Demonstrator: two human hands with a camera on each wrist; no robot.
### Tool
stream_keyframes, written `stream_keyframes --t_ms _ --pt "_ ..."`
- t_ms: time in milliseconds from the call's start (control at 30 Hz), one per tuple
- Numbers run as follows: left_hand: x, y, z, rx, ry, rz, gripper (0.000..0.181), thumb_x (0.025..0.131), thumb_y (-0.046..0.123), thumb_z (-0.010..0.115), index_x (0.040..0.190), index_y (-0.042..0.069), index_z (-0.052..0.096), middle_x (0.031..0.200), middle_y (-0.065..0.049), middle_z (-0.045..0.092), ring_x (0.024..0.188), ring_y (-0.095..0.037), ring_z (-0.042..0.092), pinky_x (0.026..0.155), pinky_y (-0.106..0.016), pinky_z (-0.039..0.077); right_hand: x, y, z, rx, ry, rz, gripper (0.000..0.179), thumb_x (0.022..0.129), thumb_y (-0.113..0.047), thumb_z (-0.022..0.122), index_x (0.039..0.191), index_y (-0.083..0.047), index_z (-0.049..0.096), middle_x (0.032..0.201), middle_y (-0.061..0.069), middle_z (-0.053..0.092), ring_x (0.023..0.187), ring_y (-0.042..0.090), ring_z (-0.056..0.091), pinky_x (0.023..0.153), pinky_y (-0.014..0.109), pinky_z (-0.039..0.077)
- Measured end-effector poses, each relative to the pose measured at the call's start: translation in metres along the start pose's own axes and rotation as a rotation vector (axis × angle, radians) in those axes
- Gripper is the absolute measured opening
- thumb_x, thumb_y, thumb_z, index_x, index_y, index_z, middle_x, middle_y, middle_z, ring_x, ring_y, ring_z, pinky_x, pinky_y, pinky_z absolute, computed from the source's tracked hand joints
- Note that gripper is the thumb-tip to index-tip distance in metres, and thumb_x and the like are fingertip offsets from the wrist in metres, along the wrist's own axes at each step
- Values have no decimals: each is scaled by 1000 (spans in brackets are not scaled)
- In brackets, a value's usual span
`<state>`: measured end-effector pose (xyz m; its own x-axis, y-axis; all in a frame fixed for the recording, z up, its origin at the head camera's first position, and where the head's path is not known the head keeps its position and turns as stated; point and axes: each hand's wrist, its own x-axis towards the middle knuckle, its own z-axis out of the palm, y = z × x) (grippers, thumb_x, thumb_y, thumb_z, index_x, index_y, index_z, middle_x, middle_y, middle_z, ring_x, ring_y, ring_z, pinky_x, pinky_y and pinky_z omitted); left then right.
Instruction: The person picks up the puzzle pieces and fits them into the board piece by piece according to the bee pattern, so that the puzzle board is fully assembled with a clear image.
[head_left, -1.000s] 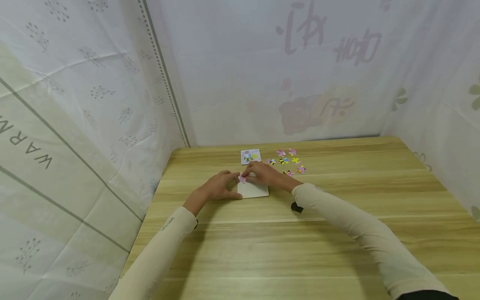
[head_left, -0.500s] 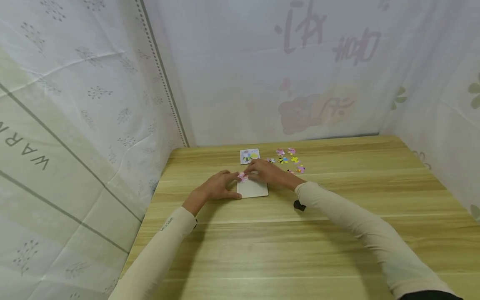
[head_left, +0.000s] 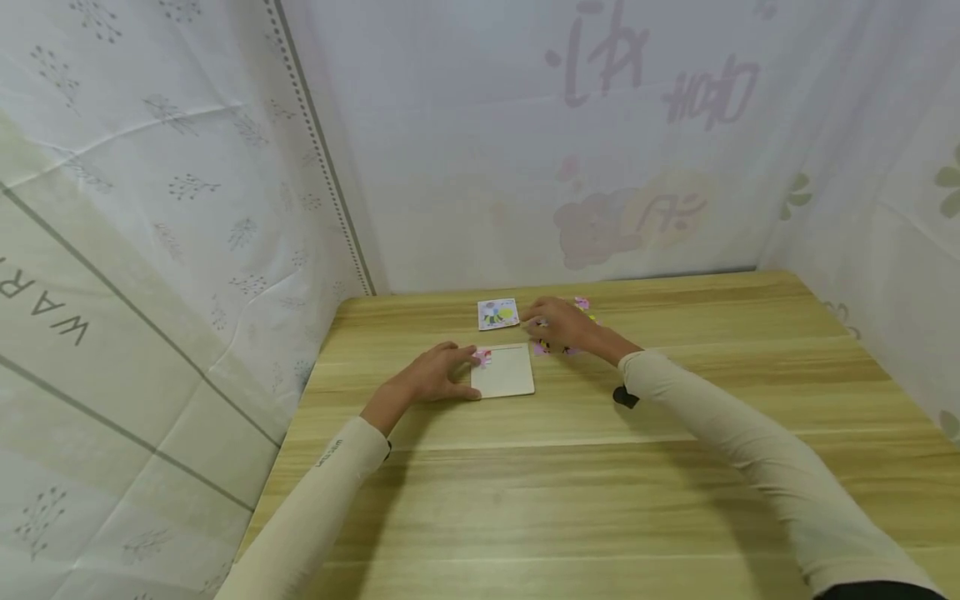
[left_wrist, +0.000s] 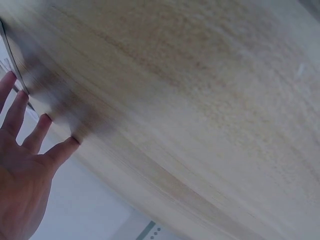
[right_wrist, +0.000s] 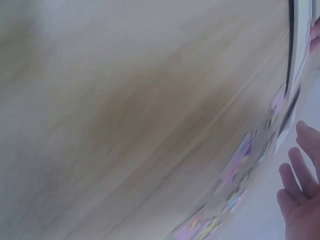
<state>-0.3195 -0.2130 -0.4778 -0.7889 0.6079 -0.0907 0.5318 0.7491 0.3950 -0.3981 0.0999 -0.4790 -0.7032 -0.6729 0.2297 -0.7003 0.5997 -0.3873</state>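
A white square puzzle board (head_left: 504, 377) lies on the table, with a pink puzzle piece (head_left: 483, 358) in its far left corner. My left hand (head_left: 429, 377) rests at the board's left side, its thumb at the near corner and a fingertip by the pink piece. In the left wrist view the fingers (left_wrist: 15, 115) are spread and fairly straight. My right hand (head_left: 561, 323) is above the loose puzzle pieces (head_left: 543, 347), hiding some of them. Nothing shows between its fingers in the right wrist view, where they (right_wrist: 300, 170) are slightly bent.
A small picture card (head_left: 498, 314) with a bee lies behind the board. Several loose pieces (right_wrist: 237, 162) lie flat to the right of the board. The wooden table (head_left: 510, 500) ends at the back against a hanging cloth (head_left: 480, 167).
My right hand has left the pink piece on the board and moved right and away, over the loose pieces. The left hand has stayed at the board's left edge.
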Motion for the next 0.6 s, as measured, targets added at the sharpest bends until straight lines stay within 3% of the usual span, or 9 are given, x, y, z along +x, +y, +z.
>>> stream_keyframes --t_ms 133,400,600 --pt "0 0 0 -23 -7 -3 71 88 53 79 146 14 61 164 -7 39 150 -39 34 118 -61 31 -4 8 -4 -20 22 39 29 100 -14 72 125 0 73 125 19 68 111 34 65 91 48 56" --pt "0 0 1 -42 -10 -11 72 88 53 80 145 14 62 165 -6 38 151 -39 32 120 -60 29 -7 27 -17 -29 60 119 29 99 -12 72 123 5 73 123 21 70 115 38 64 99 54 52" --pt "-1 0 0 -27 -12 -19 71 88 53 80 145 15 62 165 -5 39 151 -37 33 120 -58 31 -3 44 -25 -83 58 195 28 101 -16 70 120 4 74 121 22 71 112 40 64 94 53 54"
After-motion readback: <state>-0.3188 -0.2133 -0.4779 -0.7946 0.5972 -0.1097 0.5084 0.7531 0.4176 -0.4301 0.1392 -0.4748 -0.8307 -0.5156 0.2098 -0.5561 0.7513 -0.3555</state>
